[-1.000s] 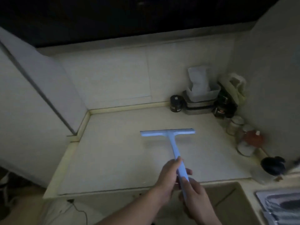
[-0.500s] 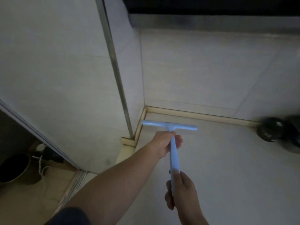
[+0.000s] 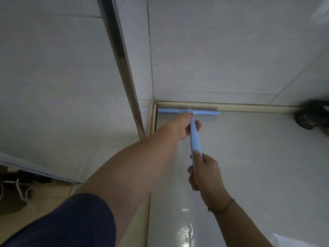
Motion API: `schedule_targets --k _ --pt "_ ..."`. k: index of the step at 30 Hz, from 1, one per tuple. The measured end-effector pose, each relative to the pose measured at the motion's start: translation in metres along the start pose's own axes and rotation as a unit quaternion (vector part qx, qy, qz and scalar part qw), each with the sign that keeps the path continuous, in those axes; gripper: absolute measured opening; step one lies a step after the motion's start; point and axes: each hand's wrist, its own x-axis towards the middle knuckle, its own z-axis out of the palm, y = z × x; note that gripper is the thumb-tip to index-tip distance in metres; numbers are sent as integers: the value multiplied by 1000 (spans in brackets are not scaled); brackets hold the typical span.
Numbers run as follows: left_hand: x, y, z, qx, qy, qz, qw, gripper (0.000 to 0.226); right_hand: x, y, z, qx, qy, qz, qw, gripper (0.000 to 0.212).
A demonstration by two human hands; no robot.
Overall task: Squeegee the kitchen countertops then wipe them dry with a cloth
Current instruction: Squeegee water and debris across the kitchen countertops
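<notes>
A light blue squeegee [image 3: 195, 138] lies with its blade against the back left corner of the pale countertop [image 3: 258, 166], along the raised beige lip. My left hand [image 3: 185, 127] grips the handle just below the blade. Lower down, my right hand [image 3: 204, 172] grips the end of the handle. Water glints on the countertop near the front. No cloth is in view.
Tiled walls rise behind and to the left, with a metal strip [image 3: 122, 65] running down the left wall's corner. A dark round jar [image 3: 311, 116] stands at the back right. The floor with cords [image 3: 19, 189] lies lower left.
The squeegee has moved from mid-counter to the back left corner, its blade now against the back lip. My left hand has slid up the handle towards the blade. The view has come closer.
</notes>
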Motion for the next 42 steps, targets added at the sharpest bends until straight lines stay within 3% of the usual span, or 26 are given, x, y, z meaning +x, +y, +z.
schedule_targets --k 7,13,19,28,42 --pt "1 3 4 67 11 8 998 17 -1 6 -5 -12 27 -4 1000 27" --pt "-27 -31 -3 95 9 -6 995 14 -39 36 -24 -58 39 -9 998 41" --pt "-76 -101 -17 82 8 -26 996 27 -115 89 -50 -108 29 -11 994 40" --pt "-167 -195 -32 76 25 -42 996 27 -211 162 -89 -156 44 -11 987 41" --pt "-227 -237 -34 -13 50 -33 998 31 -254 188 -100 -195 66 -9 978 28"
